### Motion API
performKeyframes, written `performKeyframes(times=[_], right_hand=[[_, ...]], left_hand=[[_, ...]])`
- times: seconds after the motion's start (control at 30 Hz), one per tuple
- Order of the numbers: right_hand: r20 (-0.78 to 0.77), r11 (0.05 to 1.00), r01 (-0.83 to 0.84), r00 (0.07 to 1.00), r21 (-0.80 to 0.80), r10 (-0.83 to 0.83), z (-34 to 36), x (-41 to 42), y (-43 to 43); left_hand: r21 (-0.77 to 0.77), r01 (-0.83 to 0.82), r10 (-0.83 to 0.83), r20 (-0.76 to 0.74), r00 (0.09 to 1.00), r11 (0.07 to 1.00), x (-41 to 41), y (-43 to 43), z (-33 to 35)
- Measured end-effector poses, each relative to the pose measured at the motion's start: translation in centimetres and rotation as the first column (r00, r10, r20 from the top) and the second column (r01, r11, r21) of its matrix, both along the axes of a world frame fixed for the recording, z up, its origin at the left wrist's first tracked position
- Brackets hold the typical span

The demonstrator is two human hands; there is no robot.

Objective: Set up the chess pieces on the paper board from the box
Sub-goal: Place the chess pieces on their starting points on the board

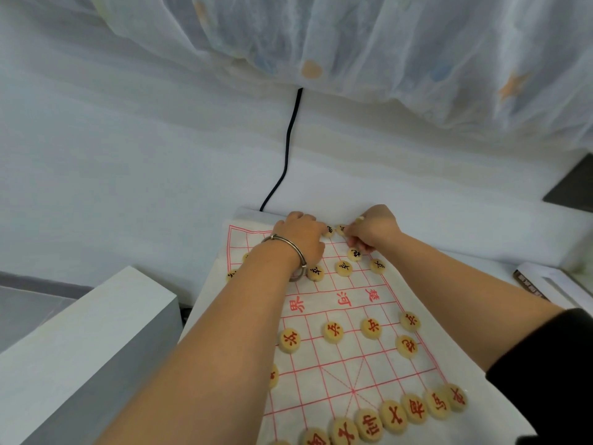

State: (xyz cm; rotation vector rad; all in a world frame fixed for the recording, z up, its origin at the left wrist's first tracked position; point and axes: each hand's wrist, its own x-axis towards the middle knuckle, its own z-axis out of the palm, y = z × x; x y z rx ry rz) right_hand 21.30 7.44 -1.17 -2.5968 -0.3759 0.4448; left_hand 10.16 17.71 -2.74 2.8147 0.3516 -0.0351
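Observation:
The paper board with red grid lines lies in front of me. Red-lettered pieces line its near edge, with more of them in the row ahead. Black-lettered pieces stand on the far half. My left hand, with a metal bangle on the wrist, reaches to the far edge; its bent fingertips meet a black piece, and the grip is hidden. My right hand is curled over the far row, pinches a small pale piece and touches another piece.
A white block stands left of the board. A white-rimmed box lies at the right edge. A black cable runs from the wall to the board's far edge. A mesh curtain hangs above, and a dark slab sits far right.

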Motion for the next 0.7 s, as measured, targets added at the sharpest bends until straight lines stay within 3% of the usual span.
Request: performKeyframes(times=[0.2, 0.3, 0.4, 0.5, 0.6, 0.7], right_hand=[[0.037, 0.999, -0.033, 0.999, 0.019, 0.032, 0.0, -0.1, 0.2], [0.03, 0.983, 0.008, 0.999, 0.183, -0.014, 0.5, -0.1, -0.4], [-0.215, 0.901, 0.177, 0.972, 0.396, -0.097, 1.2, 0.2, -1.3], [-0.489, 0.828, 0.346, 0.866, 0.442, -0.101, 2.0, 0.7, -2.3], [-0.562, 0.839, 0.352, 0.825, 0.415, -0.069, 2.4, 1.1, -3.3], [-0.545, 0.887, 0.255, 0.838, 0.385, -0.004, 2.2, 1.6, -3.9]], left_hand=[[0.009, -0.008, 0.008, 0.006, 1.0, 1.0, 0.0, 0.0, -0.1], [0.017, -0.006, 0.006, 0.008, 1.0, 1.0, 0.1, 0.0, 0.0], [0.012, 0.003, -0.003, 0.008, 1.0, 1.0, 0.0, -0.2, 0.1], [0.009, 0.001, -0.001, 0.012, 1.0, 1.0, 0.0, -0.3, 0.3], [0.012, -0.002, 0.002, 0.011, 1.0, 1.0, 0.0, -0.3, 0.3], [0.01, -0.001, 0.001, 0.015, 1.0, 1.0, 0.2, -0.4, 0.3]])
